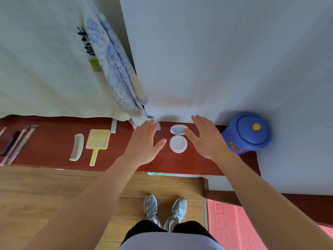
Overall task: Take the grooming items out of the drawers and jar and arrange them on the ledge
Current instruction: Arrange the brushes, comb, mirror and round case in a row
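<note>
Shoes stood on the wooden floor, close below the ledge. Both forearms reached forward and up, converging slightly.

Left hand: palm down, fingers straight and spread, holding nothing, thumb just beside the compact but apart from it. Right hand: likewise flat and empty. Its thumb tip lay at the raised lid's edge; contact could not be told.

The compact sat on the ledge between the two hands, hinged open, with its lid towards the wall.

Further left on the ledge lay a hand mirror, a comb and several brushes, side by side. The blue jar stood at the right end with its lid on. A towel hung behind the left part.

Judgement: the step in hand was setting the compact in the row, and the arrangement looked well advanced. The next move likely calls for the right hand to go right and lift the jar's lid by its yellow knob. No drawers were in view.
</note>
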A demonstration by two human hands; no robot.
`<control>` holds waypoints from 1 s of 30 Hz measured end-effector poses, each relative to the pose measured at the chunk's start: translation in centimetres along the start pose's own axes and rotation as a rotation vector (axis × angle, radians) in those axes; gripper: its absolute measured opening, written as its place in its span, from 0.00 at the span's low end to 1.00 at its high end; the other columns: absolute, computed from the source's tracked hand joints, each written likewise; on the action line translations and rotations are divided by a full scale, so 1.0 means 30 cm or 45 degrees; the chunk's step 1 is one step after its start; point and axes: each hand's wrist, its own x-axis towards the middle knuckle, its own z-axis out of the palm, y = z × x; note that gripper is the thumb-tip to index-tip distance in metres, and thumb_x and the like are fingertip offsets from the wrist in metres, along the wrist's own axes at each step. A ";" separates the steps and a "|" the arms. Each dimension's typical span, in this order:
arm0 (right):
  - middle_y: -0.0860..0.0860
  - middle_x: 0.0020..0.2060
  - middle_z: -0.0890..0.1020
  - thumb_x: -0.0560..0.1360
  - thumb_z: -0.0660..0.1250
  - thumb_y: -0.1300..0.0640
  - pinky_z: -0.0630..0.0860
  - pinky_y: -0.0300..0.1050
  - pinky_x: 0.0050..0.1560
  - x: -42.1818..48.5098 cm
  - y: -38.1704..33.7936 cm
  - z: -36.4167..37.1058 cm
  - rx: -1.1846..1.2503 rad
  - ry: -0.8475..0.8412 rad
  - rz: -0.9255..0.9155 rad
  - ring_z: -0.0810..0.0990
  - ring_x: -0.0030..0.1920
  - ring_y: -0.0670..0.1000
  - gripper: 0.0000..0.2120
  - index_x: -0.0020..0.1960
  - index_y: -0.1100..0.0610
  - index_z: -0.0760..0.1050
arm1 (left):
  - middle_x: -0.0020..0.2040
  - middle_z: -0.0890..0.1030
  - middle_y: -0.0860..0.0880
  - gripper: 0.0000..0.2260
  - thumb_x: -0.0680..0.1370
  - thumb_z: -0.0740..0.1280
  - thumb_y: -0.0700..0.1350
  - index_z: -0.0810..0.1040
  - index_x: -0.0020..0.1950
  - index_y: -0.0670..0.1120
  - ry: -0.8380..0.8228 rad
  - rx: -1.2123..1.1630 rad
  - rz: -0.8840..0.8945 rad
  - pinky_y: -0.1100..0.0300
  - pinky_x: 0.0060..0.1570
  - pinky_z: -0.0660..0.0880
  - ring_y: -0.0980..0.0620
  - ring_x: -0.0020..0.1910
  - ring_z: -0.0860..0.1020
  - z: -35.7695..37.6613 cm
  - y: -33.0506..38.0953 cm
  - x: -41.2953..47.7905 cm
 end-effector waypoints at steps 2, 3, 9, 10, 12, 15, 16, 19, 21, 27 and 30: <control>0.52 0.78 0.57 0.80 0.51 0.37 0.50 0.49 0.77 -0.013 -0.006 -0.012 -0.049 0.000 0.000 0.52 0.78 0.52 0.33 0.79 0.54 0.55 | 0.78 0.64 0.47 0.29 0.81 0.59 0.61 0.62 0.77 0.48 0.003 0.031 0.003 0.47 0.74 0.62 0.47 0.77 0.61 -0.025 0.004 -0.006; 0.52 0.78 0.57 0.80 0.51 0.37 0.50 0.49 0.77 -0.019 -0.008 -0.018 -0.076 -0.001 0.000 0.52 0.78 0.53 0.33 0.79 0.54 0.55 | 0.77 0.64 0.47 0.28 0.81 0.58 0.61 0.63 0.77 0.48 0.006 0.050 0.006 0.46 0.73 0.63 0.47 0.76 0.62 -0.039 0.008 -0.008; 0.53 0.78 0.57 0.82 0.51 0.40 0.50 0.49 0.77 -0.050 -0.011 -0.051 -0.207 0.019 -0.023 0.51 0.79 0.54 0.31 0.79 0.56 0.55 | 0.78 0.64 0.46 0.25 0.83 0.53 0.59 0.63 0.76 0.48 -0.042 0.111 -0.019 0.43 0.73 0.63 0.46 0.77 0.60 -0.098 0.013 -0.006; 0.53 0.79 0.56 0.82 0.51 0.41 0.49 0.49 0.77 -0.053 -0.011 -0.058 -0.209 0.012 -0.018 0.50 0.79 0.54 0.31 0.79 0.56 0.55 | 0.77 0.65 0.46 0.25 0.83 0.51 0.59 0.63 0.75 0.48 -0.047 0.114 -0.025 0.43 0.72 0.64 0.45 0.77 0.61 -0.108 0.014 -0.002; 0.52 0.79 0.55 0.83 0.50 0.42 0.48 0.49 0.77 -0.057 -0.011 -0.075 -0.190 0.001 -0.006 0.49 0.79 0.53 0.30 0.79 0.56 0.54 | 0.76 0.65 0.45 0.24 0.83 0.50 0.58 0.63 0.75 0.47 -0.054 0.110 -0.035 0.43 0.71 0.64 0.45 0.76 0.62 -0.128 0.025 0.004; 0.52 0.79 0.54 0.83 0.50 0.44 0.48 0.51 0.78 -0.063 -0.013 -0.098 -0.178 0.011 -0.007 0.48 0.79 0.53 0.28 0.79 0.56 0.53 | 0.79 0.60 0.44 0.25 0.84 0.51 0.54 0.59 0.79 0.44 -0.065 0.105 -0.058 0.44 0.74 0.59 0.46 0.78 0.57 -0.152 0.051 0.007; 0.52 0.79 0.54 0.83 0.49 0.44 0.48 0.52 0.78 -0.065 -0.015 -0.102 -0.194 0.013 -0.013 0.48 0.79 0.53 0.28 0.79 0.56 0.53 | 0.80 0.59 0.44 0.25 0.85 0.51 0.54 0.58 0.79 0.43 -0.067 0.106 -0.063 0.45 0.75 0.58 0.46 0.79 0.56 -0.159 0.059 0.008; 0.53 0.79 0.55 0.84 0.49 0.46 0.49 0.52 0.78 -0.067 -0.021 -0.105 -0.269 0.026 -0.030 0.49 0.79 0.54 0.27 0.79 0.56 0.54 | 0.80 0.57 0.44 0.25 0.85 0.50 0.54 0.56 0.80 0.44 -0.083 0.112 -0.075 0.45 0.76 0.56 0.46 0.79 0.54 -0.174 0.079 0.008; 0.53 0.79 0.55 0.84 0.48 0.47 0.49 0.52 0.77 -0.067 -0.022 -0.107 -0.302 0.025 -0.030 0.49 0.79 0.54 0.26 0.79 0.56 0.53 | 0.80 0.58 0.45 0.25 0.85 0.50 0.54 0.57 0.79 0.44 -0.070 0.124 -0.085 0.46 0.76 0.56 0.47 0.79 0.55 -0.180 0.089 0.004; 0.53 0.79 0.54 0.84 0.48 0.46 0.49 0.53 0.77 -0.055 -0.008 -0.123 -0.348 -0.004 -0.031 0.49 0.79 0.55 0.27 0.79 0.56 0.53 | 0.80 0.58 0.46 0.24 0.85 0.51 0.53 0.57 0.80 0.45 -0.054 0.159 -0.129 0.49 0.76 0.55 0.47 0.79 0.55 -0.191 0.089 -0.018; 0.54 0.79 0.55 0.84 0.48 0.47 0.49 0.53 0.77 -0.038 -0.024 -0.132 -0.361 -0.008 -0.071 0.50 0.79 0.55 0.27 0.79 0.57 0.53 | 0.80 0.59 0.45 0.24 0.85 0.52 0.52 0.57 0.80 0.44 -0.041 0.151 -0.164 0.50 0.76 0.55 0.47 0.79 0.55 -0.203 0.075 -0.038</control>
